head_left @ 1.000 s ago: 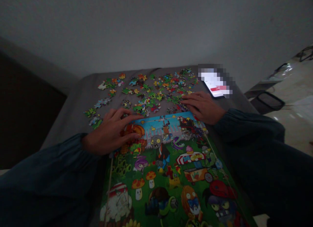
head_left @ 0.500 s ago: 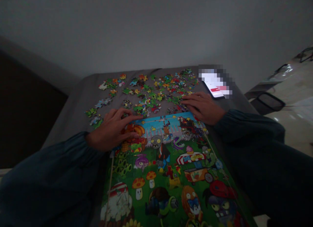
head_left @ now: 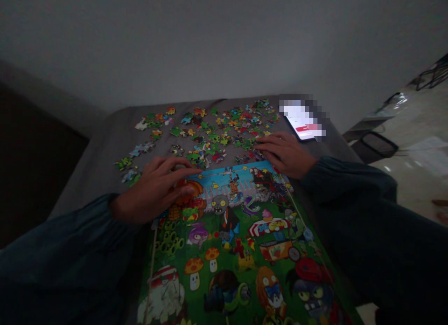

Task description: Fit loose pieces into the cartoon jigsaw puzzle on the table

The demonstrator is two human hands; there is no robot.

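Note:
A colourful cartoon picture board [head_left: 224, 241], printed with zombies, mushrooms and a food cart, lies in front of me on a grey cloth-covered surface. Over its top left corner rests my left hand [head_left: 154, 187], thumb and fingers apart, with nothing seen in it. My right hand [head_left: 287, 153] is at the top right corner, its fingers stretched out towards several loose jigsaw pieces [head_left: 224, 138] beyond the board. Its fingertips lie at the edge of these pieces; whether they touch one is too dark to tell.
A smaller group of jigsaw pieces [head_left: 140, 148] lies left of the main spread. At the back right is a lit phone [head_left: 304, 124], partly blurred out. A pale wall [head_left: 210, 45] stands behind the grey surface [head_left: 101, 148]. Shiny floor [head_left: 420, 162] shows at the right.
The whole view has shifted slightly, so the board, pieces and phone appear a little further left. Both hands keep nearly the same places at the board's top corners.

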